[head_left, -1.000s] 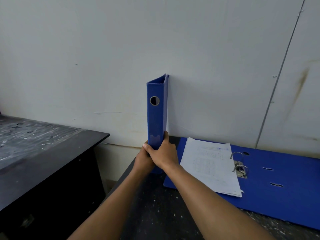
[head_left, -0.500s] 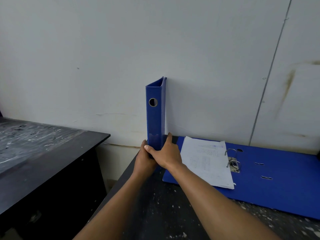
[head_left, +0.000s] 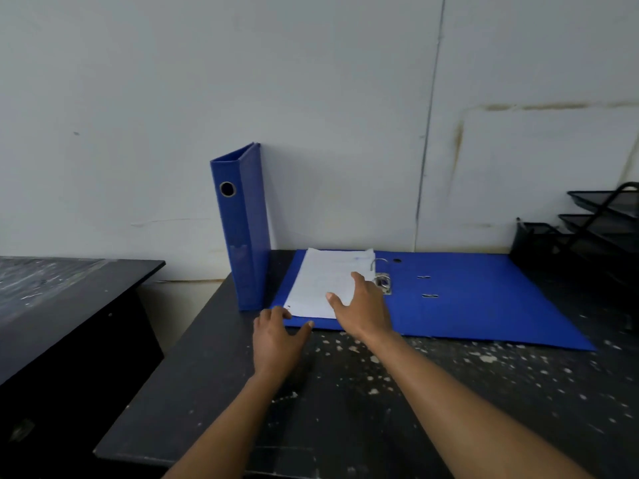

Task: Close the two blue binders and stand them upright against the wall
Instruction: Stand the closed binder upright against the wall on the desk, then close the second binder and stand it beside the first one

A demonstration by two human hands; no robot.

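Against the wall (head_left: 345,98), at the far left corner of the counter (head_left: 380,392), the closed binder (head_left: 247,233) stands upright on its bottom edge, its spine with the round finger hole turned toward me and neither of my hands on it. Just to the right of that standing binder, the open binder (head_left: 484,305) lies flat on the counter, its covers spread wide and its far edge close along the wall. A stack of white paper (head_left: 325,281) rests on its left half, beside the metal ring mechanism (head_left: 382,278) at its middle. My right hand (head_left: 363,305) is open with fingers spread, palm down over the near right part of the paper; I cannot tell whether it presses the sheets or hovers just above them. My left hand (head_left: 276,337) is also open and holds nothing, its fingertips at the near left corner of the open binder, right of the standing binder's foot. Far to the right of the open binder, black mesh trays (head_left: 608,223) stand stacked near the wall. Left of the standing binder, across a gap, sits another dark table (head_left: 69,299).
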